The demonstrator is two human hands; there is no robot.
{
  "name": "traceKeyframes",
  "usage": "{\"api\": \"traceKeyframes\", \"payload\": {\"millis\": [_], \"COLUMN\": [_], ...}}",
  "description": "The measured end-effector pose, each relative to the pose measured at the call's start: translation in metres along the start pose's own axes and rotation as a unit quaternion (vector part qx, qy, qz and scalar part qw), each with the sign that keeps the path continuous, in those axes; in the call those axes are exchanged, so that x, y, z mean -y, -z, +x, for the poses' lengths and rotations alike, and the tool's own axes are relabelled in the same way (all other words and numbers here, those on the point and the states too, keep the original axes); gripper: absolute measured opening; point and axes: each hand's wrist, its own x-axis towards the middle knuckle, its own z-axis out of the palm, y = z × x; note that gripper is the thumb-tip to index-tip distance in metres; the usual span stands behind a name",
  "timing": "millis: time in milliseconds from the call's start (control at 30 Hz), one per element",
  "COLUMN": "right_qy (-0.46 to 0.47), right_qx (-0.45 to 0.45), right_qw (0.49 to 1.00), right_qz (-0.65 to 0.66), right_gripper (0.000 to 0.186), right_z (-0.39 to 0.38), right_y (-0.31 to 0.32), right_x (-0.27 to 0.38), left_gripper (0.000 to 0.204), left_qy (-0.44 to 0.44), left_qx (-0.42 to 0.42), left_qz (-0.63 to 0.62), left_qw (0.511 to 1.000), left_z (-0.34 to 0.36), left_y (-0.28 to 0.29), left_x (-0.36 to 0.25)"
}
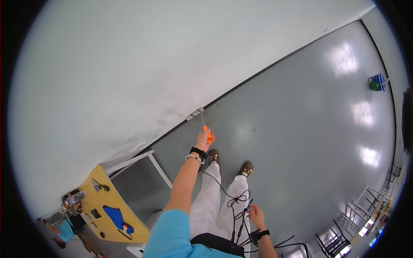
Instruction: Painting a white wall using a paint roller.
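My left hand (204, 139) is closed round the orange handle of a paint roller (210, 138), its arm stretched out ahead. A thin metal rod runs from the handle to the pale roller head (195, 114), which lies against the foot of the white wall (142, 69), just above the dark strip along the floor. At my right thigh hangs my right hand (257, 216), its fingers loosely bent and apart, with nothing visible in them. Beside those fingers, black cords (235, 202) dangle in loops in front of my legs.
A wood-topped table (118, 204) at lower left carries a scraper-like tool (102, 185) and a blue cloth-like item (115, 217). Another person (66, 230) is beyond it. A blue bucket (377, 82) stands far right on the grey floor (279, 129). Black chairs (333, 243) are at lower right.
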Motion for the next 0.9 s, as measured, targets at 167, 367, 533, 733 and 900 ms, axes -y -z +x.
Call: {"api": "traceKeyframes", "payload": {"millis": [167, 367, 533, 733, 900], "right_qy": [0.080, 0.196, 0.133, 0.225, 0.354], "right_qx": [0.044, 0.039, -0.030, -0.019, 0.067], "right_qw": [0.995, 0.976, 0.986, 0.970, 0.922], "right_qz": [-0.028, -0.082, -0.095, -0.089, -0.140], "right_gripper": [0.025, 0.027, 0.028, 0.029, 0.030], "right_z": [0.016, 0.025, 0.060, 0.046, 0.039], "right_y": [0.024, 0.114, 0.185, 0.196, 0.175], "right_x": [-0.011, -0.017, -0.010, 0.056, 0.102], "left_gripper": [0.017, 0.019, 0.021, 0.024, 0.025], "left_qy": [-0.048, -0.122, -0.191, -0.240, -0.285], "left_qx": [0.029, 0.048, 0.071, 0.106, 0.097], "left_qz": [-0.013, 0.021, 0.038, 0.080, 0.105], "left_qw": [0.998, 0.991, 0.978, 0.962, 0.948], "left_z": [-0.071, -0.194, -0.289, -0.397, -0.450], "left_y": [-0.010, -0.046, -0.079, -0.111, -0.137], "left_x": [0.002, 0.012, 0.013, 0.016, 0.026]}}
